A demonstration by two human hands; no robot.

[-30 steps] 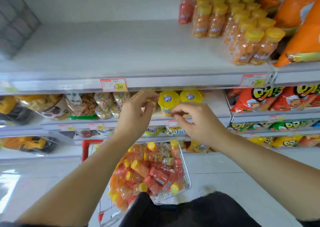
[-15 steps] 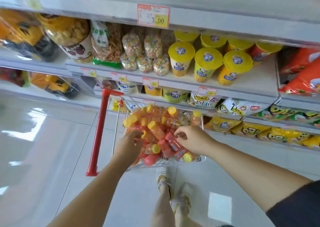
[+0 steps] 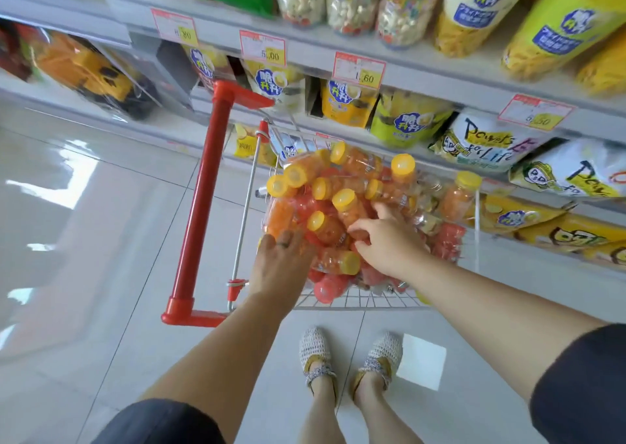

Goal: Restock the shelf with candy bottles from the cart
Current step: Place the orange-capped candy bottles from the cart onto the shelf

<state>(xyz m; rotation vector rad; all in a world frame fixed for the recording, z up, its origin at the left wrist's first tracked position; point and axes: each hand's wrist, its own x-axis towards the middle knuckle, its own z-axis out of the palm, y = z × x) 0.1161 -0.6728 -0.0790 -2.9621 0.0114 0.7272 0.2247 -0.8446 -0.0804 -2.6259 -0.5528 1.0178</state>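
In the cart (image 3: 355, 303), my left hand (image 3: 281, 265) rests flat and my right hand (image 3: 389, 242) spreads, gripping nothing, over the candy bottles (image 3: 343, 198); one bottle (image 3: 333, 261) lies 9-to-3 between them, cap toward my right.

Left fingers (image 3: 284, 241) — buried among bottles (image 3: 326, 231), tags (image 3: 359, 69) blurred

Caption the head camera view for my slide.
Left hand and right hand reach into the cart piled with candy bottles.

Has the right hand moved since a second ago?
Yes, downward. It was up at the shelf edge above the cart; now the right hand is in the cart, on the candy bottles.
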